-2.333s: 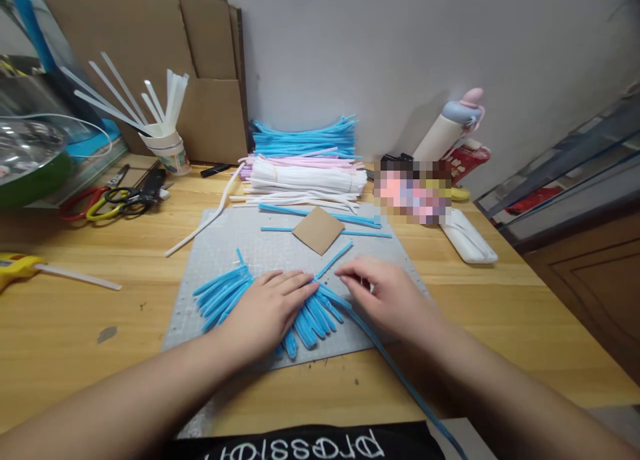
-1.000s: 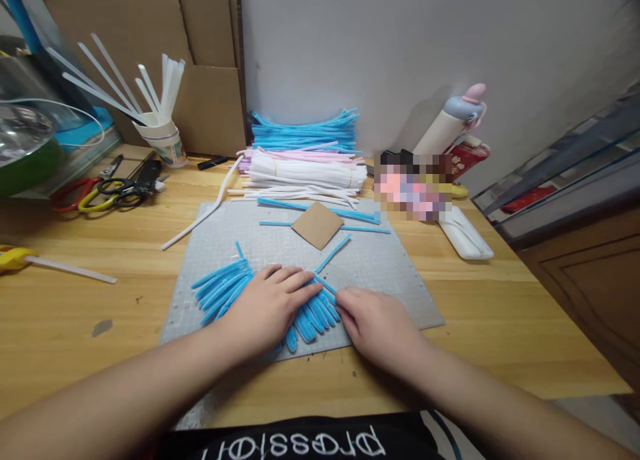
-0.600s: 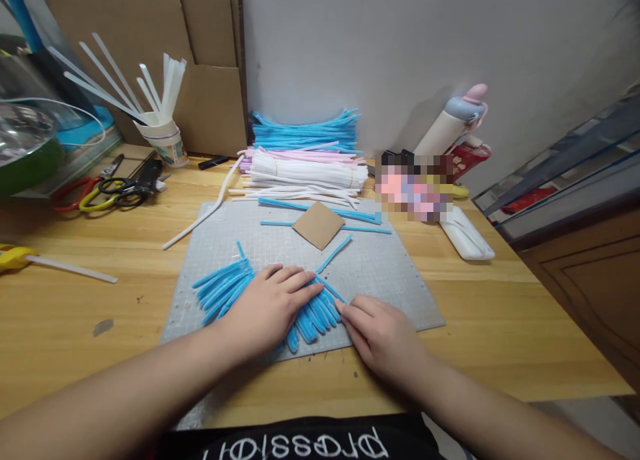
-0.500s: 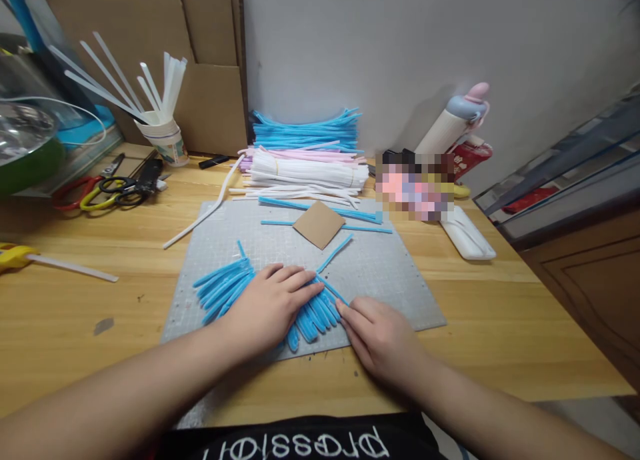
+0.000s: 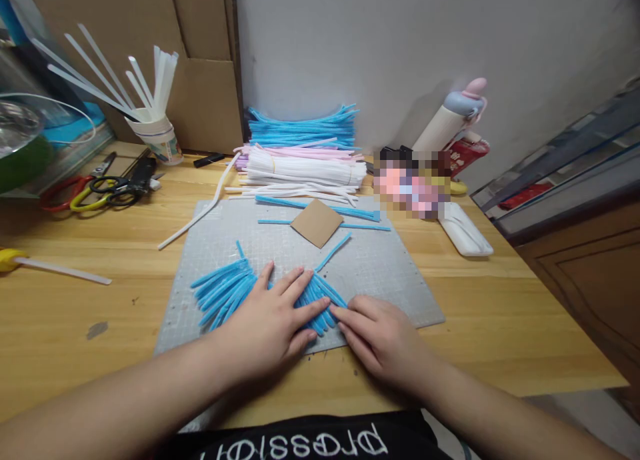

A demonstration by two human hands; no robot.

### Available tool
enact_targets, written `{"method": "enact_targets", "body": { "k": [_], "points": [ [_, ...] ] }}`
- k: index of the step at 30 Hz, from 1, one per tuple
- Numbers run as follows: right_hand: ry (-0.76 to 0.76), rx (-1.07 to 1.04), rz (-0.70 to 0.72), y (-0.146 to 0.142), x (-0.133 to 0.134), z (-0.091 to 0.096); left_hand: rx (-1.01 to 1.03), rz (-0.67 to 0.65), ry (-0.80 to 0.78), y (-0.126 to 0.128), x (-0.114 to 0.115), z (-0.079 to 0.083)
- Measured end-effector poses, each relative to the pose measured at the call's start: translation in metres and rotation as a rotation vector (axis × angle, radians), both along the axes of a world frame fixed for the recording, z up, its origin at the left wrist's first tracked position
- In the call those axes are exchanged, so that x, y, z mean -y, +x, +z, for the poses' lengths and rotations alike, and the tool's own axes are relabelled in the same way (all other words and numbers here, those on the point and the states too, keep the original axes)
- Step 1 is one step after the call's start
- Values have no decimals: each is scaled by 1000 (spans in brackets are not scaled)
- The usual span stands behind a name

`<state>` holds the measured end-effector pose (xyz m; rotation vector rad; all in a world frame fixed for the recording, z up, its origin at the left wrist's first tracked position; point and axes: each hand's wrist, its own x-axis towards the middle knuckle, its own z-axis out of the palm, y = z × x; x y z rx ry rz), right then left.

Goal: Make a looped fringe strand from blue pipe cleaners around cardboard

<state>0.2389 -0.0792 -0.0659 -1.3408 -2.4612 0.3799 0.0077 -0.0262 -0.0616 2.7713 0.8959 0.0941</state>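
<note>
A fan of folded blue pipe cleaners (image 5: 220, 292) lies on the grey cutting mat (image 5: 400, 273), with one loose end sticking up at each side. My left hand (image 5: 277, 313) rests palm down across its middle, fingers spread, hiding the centre. At the fan's right edge my right hand (image 5: 377, 330) has its fingers closed together on the tips of the pipe cleaners; the exact hold is partly hidden. Just beyond, a square of brown cardboard (image 5: 317, 224) lies over a straight blue pipe cleaner (image 5: 365, 227).
Bundles of white pipe cleaners (image 5: 305, 169) and blue pipe cleaners (image 5: 303, 128) lie against the wall. To the left are scissors (image 5: 80, 190), a paper cup (image 5: 159, 140) of glue sticks and a yellow glue gun (image 5: 9, 260). A bottle (image 5: 445, 123) and white packet (image 5: 465, 230) stand right.
My left hand has spread its fingers wider and its thumb now shows over the lower right of the fan. My right hand stays at the right edge. The view has shifted slightly.
</note>
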Motion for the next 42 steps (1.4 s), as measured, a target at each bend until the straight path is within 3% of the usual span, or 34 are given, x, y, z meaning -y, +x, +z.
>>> {"method": "enact_targets", "body": {
  "k": [5, 9, 12, 14, 17, 20, 24, 29, 33, 37, 39, 42],
  "points": [
    [51, 75, 64, -1, 2, 1, -16, -4, -41, 1, 3, -1],
    [16, -31, 34, 7, -4, 13, 30, -25, -137, -12, -10, 25],
    [-36, -153, -134, 17, -10, 20, 184, 210, -33, -32, -29, 49],
    [-140, -122, -231, 21, -12, 21, 138, 276, 35, -45, -40, 55],
    [-269, 24, -264, 20, -10, 20, 26, 146, 2, -58, -47, 47],
    [-268, 134, -239, 15, -10, 19, 4, 86, -19, -61, -44, 32],
    [-267, 127, -253, 16, -29, 26, -45, 159, -26, -58, -43, 24],
    [-316, 40, -182, 21, -83, 37, -97, 269, -91, -62, -57, 31],
    [-540, 27, -120, 14, -118, 43, -24, 353, -69, -61, -73, 44],
    [-747, -277, -246, -6, -132, 42, 61, 451, -232, -37, -85, 48],
    [-779, -365, -317, -18, -133, 38, -14, 538, -239, -21, -88, 43],
    [-762, -375, -322, -31, -131, 29, -14, 528, -191, -5, -87, 31]
  ]
}}
